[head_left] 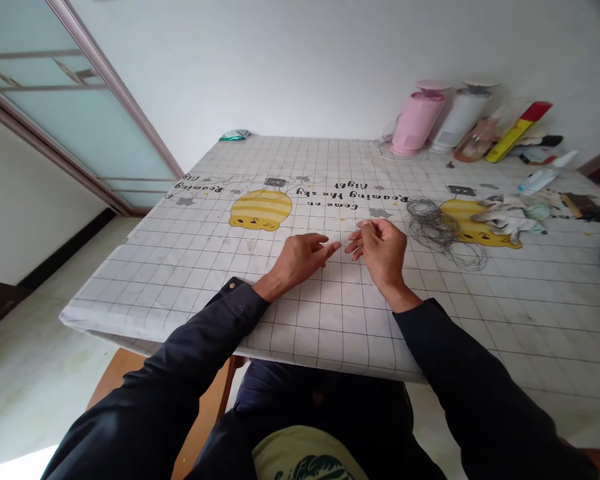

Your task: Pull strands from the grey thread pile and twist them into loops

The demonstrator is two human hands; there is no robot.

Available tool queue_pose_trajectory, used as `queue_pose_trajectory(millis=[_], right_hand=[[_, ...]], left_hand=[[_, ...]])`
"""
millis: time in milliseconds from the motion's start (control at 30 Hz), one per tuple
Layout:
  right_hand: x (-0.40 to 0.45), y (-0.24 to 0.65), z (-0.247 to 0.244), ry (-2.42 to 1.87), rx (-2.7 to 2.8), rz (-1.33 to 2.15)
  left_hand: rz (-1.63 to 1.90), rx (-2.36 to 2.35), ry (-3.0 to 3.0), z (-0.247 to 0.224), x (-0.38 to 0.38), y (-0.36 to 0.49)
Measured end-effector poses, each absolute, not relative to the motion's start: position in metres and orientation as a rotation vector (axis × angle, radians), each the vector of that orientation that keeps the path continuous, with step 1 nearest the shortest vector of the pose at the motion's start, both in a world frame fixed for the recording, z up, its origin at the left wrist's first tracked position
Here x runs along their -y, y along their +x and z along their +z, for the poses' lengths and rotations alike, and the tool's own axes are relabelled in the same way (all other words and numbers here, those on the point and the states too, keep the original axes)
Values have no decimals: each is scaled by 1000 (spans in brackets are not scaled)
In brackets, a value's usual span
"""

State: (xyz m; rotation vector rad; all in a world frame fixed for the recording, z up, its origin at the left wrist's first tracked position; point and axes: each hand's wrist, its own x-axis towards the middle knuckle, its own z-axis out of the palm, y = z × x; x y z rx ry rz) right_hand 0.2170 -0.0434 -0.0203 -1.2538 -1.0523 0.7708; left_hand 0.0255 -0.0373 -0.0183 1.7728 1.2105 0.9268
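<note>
My left hand (303, 257) is above the middle of the table, thumb and forefinger drawn close together and pointing right. Opposite it, my right hand (384, 250) pinches with thumb and forefinger while its other fingers curl loosely. A small gap separates the two hands. Whatever lies in either pinch is too fine to make out. To the right of my right hand lies a loose tangle of thin dark wire or thread (433, 230). Beside that tangle is a crumpled pair of whitish work gloves (510, 217).
A checked tablecloth (190, 233) covers the table. Along the wall stand a pink cylinder (417, 123), a white cylinder (460, 120), an amber bottle (475, 140) and a yellow-red box (517, 133). A clear tube (545, 175) lies at right, a green packet (235, 135) at the far left corner.
</note>
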Motion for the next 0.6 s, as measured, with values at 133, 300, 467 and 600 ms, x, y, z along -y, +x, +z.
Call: queue_pose_trajectory(millis=[133, 300, 467, 600], right_hand=[[44, 218, -23, -1282, 1112, 844], [40, 232, -27, -1390, 1469, 557], [37, 240, -33, -1326, 1732, 330], [40, 237, -33, -1341, 1718, 380]], left_hand=[[947, -1169, 1557, -24, 35, 32], [1028, -1113, 1440, -26, 26, 25], [1049, -1202, 1678, -27, 27, 21], [1022, -1232, 1814, -27, 30, 20]])
